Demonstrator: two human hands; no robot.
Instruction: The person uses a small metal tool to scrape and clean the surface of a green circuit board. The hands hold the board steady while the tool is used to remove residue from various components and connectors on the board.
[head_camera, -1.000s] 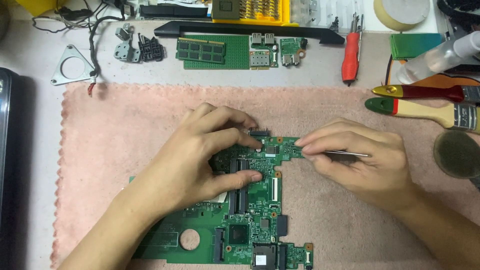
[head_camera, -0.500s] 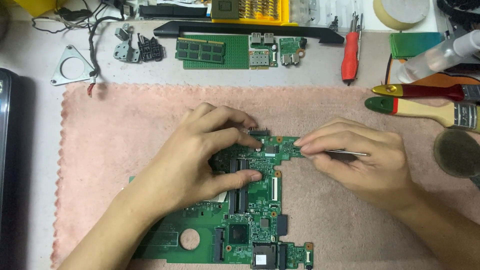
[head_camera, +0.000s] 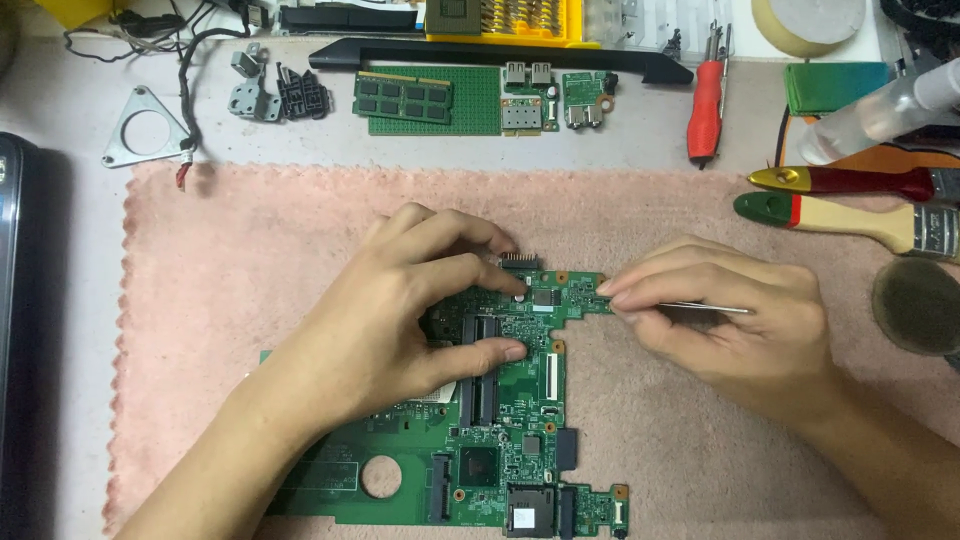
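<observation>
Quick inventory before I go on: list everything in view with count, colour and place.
motherboard: 1, green, on the mat, centre
mat: 1, pink, covers the bench
tweezers: 1, silver, in right hand
small boards: about 3, green, top centre
screwdriver: 1, red, top right
brushes: 2, red and tan handles, right edge
metal bracket: 1, grey, top left
spray bottle: 1, clear, top right
left hand: pressing on the motherboard
right hand: pinching the tweezers at the board's edge

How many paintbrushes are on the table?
2. A red-handled brush lies at the right edge; a green-tipped wooden brush lies just below it, beside the right hand. Others may lie beyond the frame.
</observation>
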